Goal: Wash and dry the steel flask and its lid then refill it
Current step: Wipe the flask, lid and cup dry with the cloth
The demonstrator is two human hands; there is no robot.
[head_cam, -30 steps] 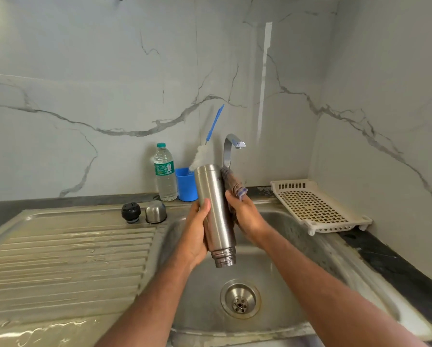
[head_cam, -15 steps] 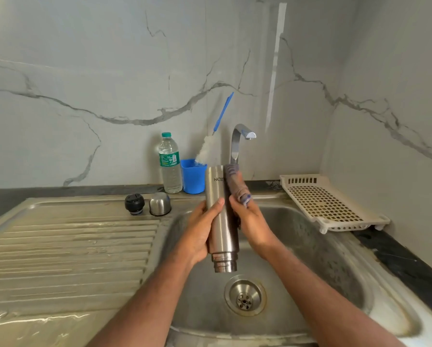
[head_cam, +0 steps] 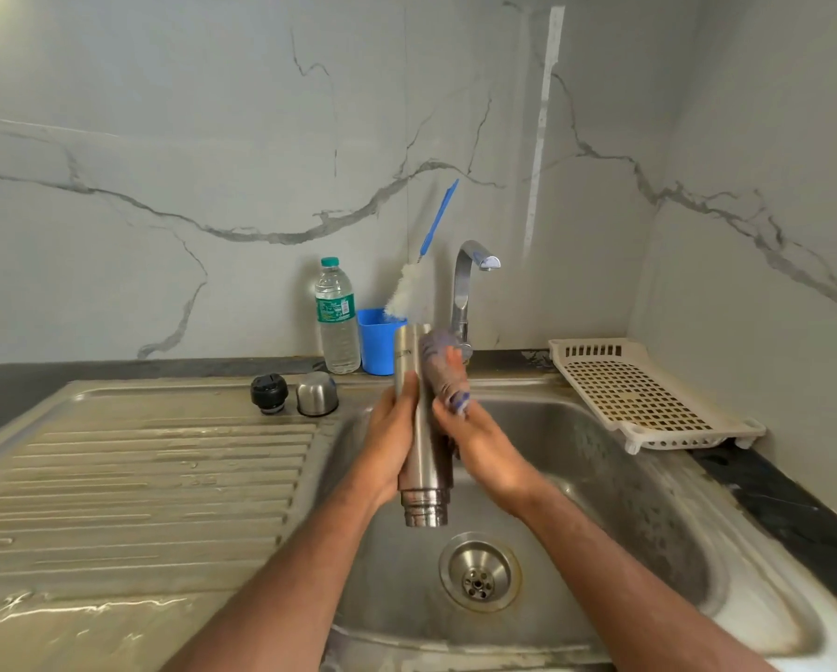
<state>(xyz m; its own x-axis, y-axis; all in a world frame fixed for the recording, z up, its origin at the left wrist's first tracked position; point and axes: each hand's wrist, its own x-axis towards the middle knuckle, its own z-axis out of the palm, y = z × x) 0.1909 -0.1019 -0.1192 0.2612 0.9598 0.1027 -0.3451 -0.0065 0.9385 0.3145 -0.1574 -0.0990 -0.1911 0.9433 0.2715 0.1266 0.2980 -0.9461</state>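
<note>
Both hands were up over the sink basin: my left hand gripped the steel flask, held mouth-down above the drain, and my right hand pressed a greyish cloth against the flask's right side, fingers curled round the cloth. Left of the basin lay the ribbed drainboard. At its back edge, beside the basin, I saw the black stopper and the steel cap close together. Behind the basin stood a water bottle, a blue cup with a bottle brush, then the tap. Right of the basin sat a cream rack.
</note>
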